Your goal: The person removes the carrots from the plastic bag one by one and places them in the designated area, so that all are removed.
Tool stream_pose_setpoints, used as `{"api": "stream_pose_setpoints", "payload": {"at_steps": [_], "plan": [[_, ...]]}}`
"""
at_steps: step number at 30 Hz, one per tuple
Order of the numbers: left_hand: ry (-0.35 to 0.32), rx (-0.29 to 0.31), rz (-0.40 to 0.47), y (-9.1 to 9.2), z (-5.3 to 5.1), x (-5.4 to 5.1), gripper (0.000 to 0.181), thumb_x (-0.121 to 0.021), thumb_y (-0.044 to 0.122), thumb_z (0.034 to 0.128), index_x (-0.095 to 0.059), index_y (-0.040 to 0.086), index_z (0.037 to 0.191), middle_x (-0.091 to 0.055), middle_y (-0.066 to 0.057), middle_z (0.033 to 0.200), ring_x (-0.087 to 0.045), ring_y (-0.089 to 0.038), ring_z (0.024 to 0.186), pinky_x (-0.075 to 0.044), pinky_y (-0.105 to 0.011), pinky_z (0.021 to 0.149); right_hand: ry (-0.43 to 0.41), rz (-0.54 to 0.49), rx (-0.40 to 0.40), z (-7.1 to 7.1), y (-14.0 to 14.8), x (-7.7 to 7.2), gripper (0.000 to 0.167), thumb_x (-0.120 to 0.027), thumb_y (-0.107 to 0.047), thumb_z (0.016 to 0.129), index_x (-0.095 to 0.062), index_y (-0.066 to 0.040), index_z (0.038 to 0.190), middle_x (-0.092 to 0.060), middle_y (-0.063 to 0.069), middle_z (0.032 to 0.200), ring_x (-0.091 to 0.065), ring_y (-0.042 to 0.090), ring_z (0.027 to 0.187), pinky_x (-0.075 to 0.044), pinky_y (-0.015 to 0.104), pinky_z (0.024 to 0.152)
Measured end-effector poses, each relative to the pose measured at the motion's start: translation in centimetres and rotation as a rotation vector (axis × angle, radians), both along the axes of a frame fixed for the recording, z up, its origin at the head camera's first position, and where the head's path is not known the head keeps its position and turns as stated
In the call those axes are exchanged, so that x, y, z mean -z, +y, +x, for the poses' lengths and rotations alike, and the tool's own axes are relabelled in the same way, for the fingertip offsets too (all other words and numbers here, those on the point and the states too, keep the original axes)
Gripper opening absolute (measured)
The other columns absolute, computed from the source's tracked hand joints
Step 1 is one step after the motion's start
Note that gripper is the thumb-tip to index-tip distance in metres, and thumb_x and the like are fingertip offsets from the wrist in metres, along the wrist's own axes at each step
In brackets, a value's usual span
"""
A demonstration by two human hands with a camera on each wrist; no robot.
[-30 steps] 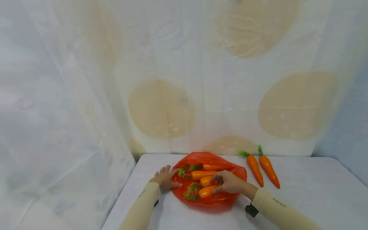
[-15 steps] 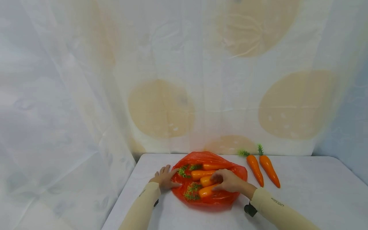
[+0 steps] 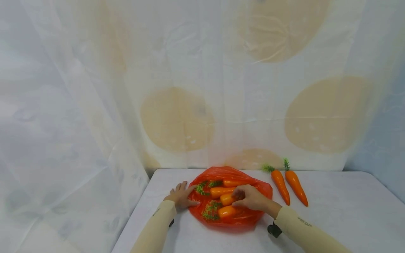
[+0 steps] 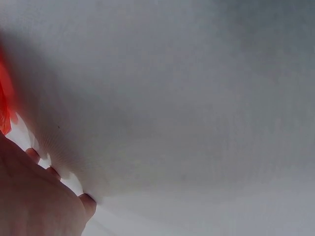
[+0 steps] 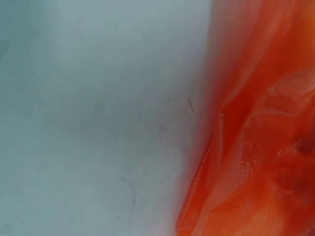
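Red plastic bag [image 3: 234, 224], translucent, slack, lying flat left of the middle of the white table [image 3: 341, 218], reaching to its far side. Four carrots lie at the bag roughly side by side, leafy ends left: nearest carrot [image 3: 226, 212], second-nearest carrot [image 3: 226, 199], third carrot [image 3: 220, 192], farthest carrot [image 3: 235, 183]. Right end of the nearest carrot dims, apparently behind red film. Right hand [image 3: 253, 199] comes over the bag from the right, thumb and curled fingers grasping the second-nearest carrot near its narrow half; firmness can't be told. Left hand [image 3: 181, 196] lies at the bag's left edge, fingers spread and released, thumb over the film; probably keeps the loose plastic from sliding. Two spare carrots, left one [image 3: 280, 188] and right one [image 3: 296, 188], lie outside on the right, leaves far, beyond the right forearm. Obstacles: right hand covers the carrots' narrow ends; slack film could snag. Patterned sheet [image 3: 234, 88] hangs behind the table.
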State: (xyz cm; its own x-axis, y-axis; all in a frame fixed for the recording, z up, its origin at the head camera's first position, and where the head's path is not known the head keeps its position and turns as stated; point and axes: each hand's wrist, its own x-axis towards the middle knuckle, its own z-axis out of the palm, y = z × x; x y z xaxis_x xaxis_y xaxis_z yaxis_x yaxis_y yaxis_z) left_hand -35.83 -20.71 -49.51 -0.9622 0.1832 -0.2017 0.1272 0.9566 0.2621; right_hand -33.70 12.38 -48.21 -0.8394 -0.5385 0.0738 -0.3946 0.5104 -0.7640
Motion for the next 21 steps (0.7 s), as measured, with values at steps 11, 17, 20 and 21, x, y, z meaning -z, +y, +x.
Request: {"api": "stream_pose_setpoints", "payload": {"at_steps": [11, 17, 20, 21], "plan": [[-0.02, -0.009, 0.008, 0.15, 0.35, -0.33, 0.081, -0.07, 0.064, 0.0795, -0.042, 0.032, 0.149, -0.024, -0.013, 0.161, -0.022, -0.04, 0.146, -0.022, -0.068, 0.114, 0.045, 0.027, 0.103, -0.19, -0.12, -0.04, 0.032, -0.082, -0.023, 0.081, -0.068, -0.012, 0.107, -0.067, -0.001, 0.104, -0.06, 0.019, 0.098, -0.055, 0.042, 0.09], [-0.021, 0.001, 0.001, 0.12, 0.09, -0.29, 0.083, -0.068, 0.066, 0.079, -0.04, 0.032, 0.15, -0.023, -0.013, 0.161, -0.021, -0.04, 0.146, -0.021, -0.068, 0.115, 0.057, 0.036, 0.133, -0.28, 0.05, 0.01, 0.033, -0.082, -0.023, 0.081, -0.068, -0.011, 0.108, -0.067, 0.0, 0.107, -0.06, 0.02, 0.101, -0.054, 0.044, 0.094], [-0.014, 0.005, -0.003, 0.09, 0.0, -0.23, 0.083, -0.067, 0.067, 0.0795, -0.04, 0.033, 0.15, -0.023, -0.013, 0.161, -0.021, -0.04, 0.147, -0.02, -0.067, 0.116, 0.054, 0.046, 0.154, -0.45, 0.1, 0.12, 0.033, -0.083, -0.024, 0.081, -0.068, -0.013, 0.108, -0.066, -0.001, 0.107, -0.059, 0.018, 0.102, -0.053, 0.045, 0.095], [-0.016, 0.005, -0.006, 0.06, -0.01, -0.21, 0.083, -0.067, 0.067, 0.0802, -0.039, 0.033, 0.151, -0.022, -0.013, 0.162, -0.02, -0.04, 0.147, -0.02, -0.067, 0.116, 0.052, 0.048, 0.157, -0.56, 0.07, 0.17, 0.033, -0.083, -0.024, 0.081, -0.068, -0.014, 0.108, -0.066, -0.002, 0.108, -0.059, 0.018, 0.102, -0.052, 0.045, 0.096]]}}
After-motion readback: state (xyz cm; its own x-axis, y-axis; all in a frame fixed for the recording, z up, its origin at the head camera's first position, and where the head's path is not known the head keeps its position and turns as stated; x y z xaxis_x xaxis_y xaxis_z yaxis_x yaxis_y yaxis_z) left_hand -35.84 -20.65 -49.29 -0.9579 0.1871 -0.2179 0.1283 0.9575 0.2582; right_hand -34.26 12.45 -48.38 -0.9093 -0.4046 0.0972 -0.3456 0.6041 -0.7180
